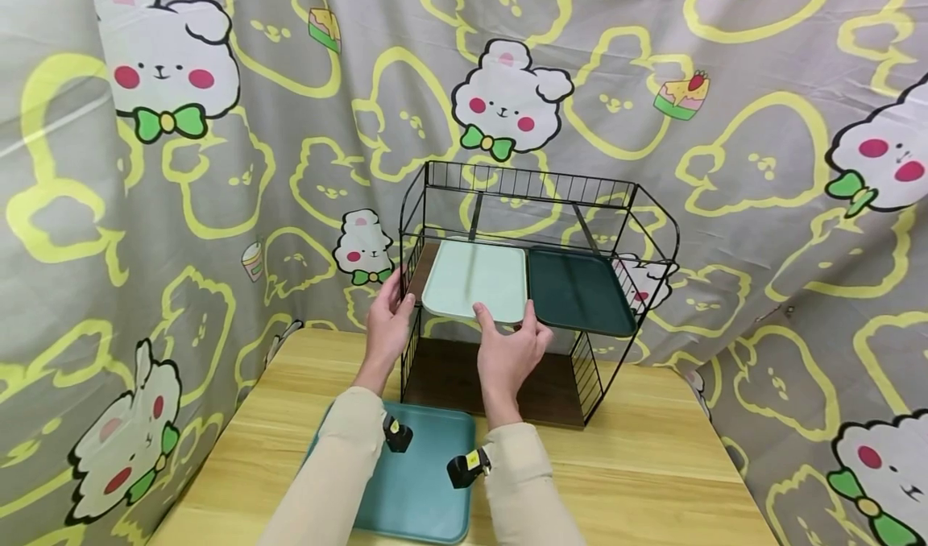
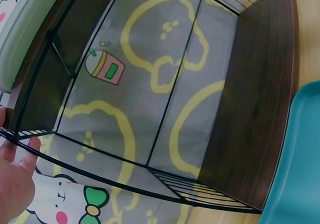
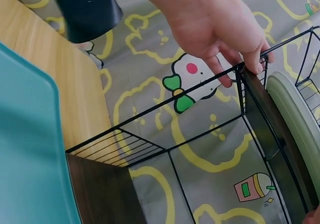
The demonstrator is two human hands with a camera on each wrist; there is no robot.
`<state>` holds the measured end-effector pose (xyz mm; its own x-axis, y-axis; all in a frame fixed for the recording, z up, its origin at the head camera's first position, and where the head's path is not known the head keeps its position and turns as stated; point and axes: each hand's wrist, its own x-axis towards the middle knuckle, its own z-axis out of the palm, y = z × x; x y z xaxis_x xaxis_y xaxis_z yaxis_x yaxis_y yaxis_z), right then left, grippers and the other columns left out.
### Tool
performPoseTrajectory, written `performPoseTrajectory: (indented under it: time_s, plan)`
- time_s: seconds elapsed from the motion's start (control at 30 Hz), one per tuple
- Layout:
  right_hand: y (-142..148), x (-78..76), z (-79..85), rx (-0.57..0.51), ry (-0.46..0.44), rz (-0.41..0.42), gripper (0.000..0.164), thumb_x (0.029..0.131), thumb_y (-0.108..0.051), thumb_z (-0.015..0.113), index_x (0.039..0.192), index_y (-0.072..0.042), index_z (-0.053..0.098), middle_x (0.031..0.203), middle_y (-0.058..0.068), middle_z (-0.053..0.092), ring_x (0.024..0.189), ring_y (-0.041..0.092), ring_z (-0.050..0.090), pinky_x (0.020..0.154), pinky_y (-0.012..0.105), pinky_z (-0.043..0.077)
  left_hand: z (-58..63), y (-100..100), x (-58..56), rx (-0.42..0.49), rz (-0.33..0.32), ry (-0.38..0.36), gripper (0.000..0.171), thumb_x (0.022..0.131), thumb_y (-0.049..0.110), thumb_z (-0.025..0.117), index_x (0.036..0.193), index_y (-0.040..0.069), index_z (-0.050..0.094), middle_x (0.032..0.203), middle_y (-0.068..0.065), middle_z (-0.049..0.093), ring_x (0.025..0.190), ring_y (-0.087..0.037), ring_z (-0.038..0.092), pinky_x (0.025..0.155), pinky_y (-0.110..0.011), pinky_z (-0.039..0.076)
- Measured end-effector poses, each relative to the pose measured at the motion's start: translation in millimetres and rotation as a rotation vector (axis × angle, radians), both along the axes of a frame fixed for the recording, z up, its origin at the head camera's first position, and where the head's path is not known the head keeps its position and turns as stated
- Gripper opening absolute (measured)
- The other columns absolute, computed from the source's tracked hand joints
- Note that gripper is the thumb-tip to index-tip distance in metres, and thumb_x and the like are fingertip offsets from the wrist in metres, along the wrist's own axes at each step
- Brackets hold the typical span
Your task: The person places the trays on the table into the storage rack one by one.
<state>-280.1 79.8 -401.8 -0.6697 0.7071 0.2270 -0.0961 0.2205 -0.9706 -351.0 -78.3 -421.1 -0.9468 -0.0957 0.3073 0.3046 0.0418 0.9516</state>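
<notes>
A pale green tray (image 1: 478, 276) lies on the upper shelf of a black wire rack (image 1: 428, 177), beside a dark green tray (image 1: 580, 288). My left hand (image 1: 387, 328) grips the rack at its left front post, thumb in front and fingers around the wire side. That same hand (image 3: 220, 29) shows in the right wrist view at the shelf's corner. At the pale tray's front right corner, my right hand (image 1: 511, 357) holds the edge between thumb and index finger. Only its fingertips (image 3: 313, 217) enter the right wrist view.
A teal tray (image 1: 416, 481) rests on the wooden table (image 1: 652, 449) in front of the rack, partly under my left sleeve. The rack's lower brown shelf (image 1: 464, 373) sits near the tabletop. A patterned curtain (image 1: 290, 184) hangs behind and around the sides.
</notes>
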Motion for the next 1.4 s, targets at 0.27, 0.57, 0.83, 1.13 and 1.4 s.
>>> performPoseTrajectory:
  time_s: [0.27, 0.57, 0.83, 1.13, 1.4]
  plan:
    - [14, 7.8, -12.4, 0.087, 0.078, -0.010, 0.083, 0.080, -0.028, 0.095, 0.151, -0.005, 0.059, 0.119, 0.017, 0.059, 0.107, 0.032, 0.062, 0.099, 0.046, 0.054, -3.1, 1, -1.9, -0.029, -0.007, -0.003, 0.055, 0.111, 0.014, 0.055, 0.162, 0.032, 0.044, 0.167, -0.004, 0.047, 0.158, -0.023, 0.041, 0.129, -0.049, 0.036]
    - [23, 8.4, -22.5, 0.156, 0.140, -0.012, 0.070, 0.082, -0.028, 0.094, 0.143, -0.006, 0.067, 0.114, 0.013, 0.067, 0.103, 0.026, 0.068, 0.095, 0.031, 0.059, -8.9, 2, -4.2, -0.045, 0.017, 0.046, 0.054, 0.112, 0.014, 0.053, 0.162, 0.030, 0.044, 0.164, -0.008, 0.051, 0.154, -0.025, 0.046, 0.125, -0.052, 0.041]
    - [34, 26.9, -54.1, -0.014, 0.138, 0.111, 0.051, 0.088, -0.020, 0.089, 0.134, -0.010, 0.071, 0.116, 0.015, 0.077, 0.104, 0.031, 0.074, 0.083, 0.010, 0.058, -9.4, -1, -1.1, -0.046, 0.013, 0.062, 0.053, 0.111, 0.011, 0.053, 0.162, 0.024, 0.044, 0.163, -0.010, 0.051, 0.148, -0.031, 0.054, 0.122, -0.054, 0.044]
    - [39, 31.4, -136.7, 0.024, -0.157, 0.160, 0.043, 0.090, -0.015, 0.085, 0.129, -0.001, 0.074, 0.115, 0.017, 0.079, 0.103, 0.030, 0.076, 0.079, 0.015, 0.059, -9.7, 6, -6.6, -0.024, 0.003, 0.080, 0.053, 0.110, 0.008, 0.054, 0.162, 0.018, 0.045, 0.161, -0.011, 0.053, 0.144, -0.034, 0.057, 0.122, -0.053, 0.045]
    - [20, 42.5, -185.9, 0.040, -0.351, 0.193, 0.049, 0.089, -0.015, 0.085, 0.130, 0.006, 0.071, 0.117, 0.021, 0.078, 0.105, 0.032, 0.075, 0.093, 0.050, 0.062, -10.8, 2, -6.2, 0.001, 0.011, 0.068, 0.053, 0.110, 0.006, 0.053, 0.162, 0.019, 0.045, 0.163, -0.010, 0.052, 0.148, -0.031, 0.054, 0.124, -0.051, 0.044]
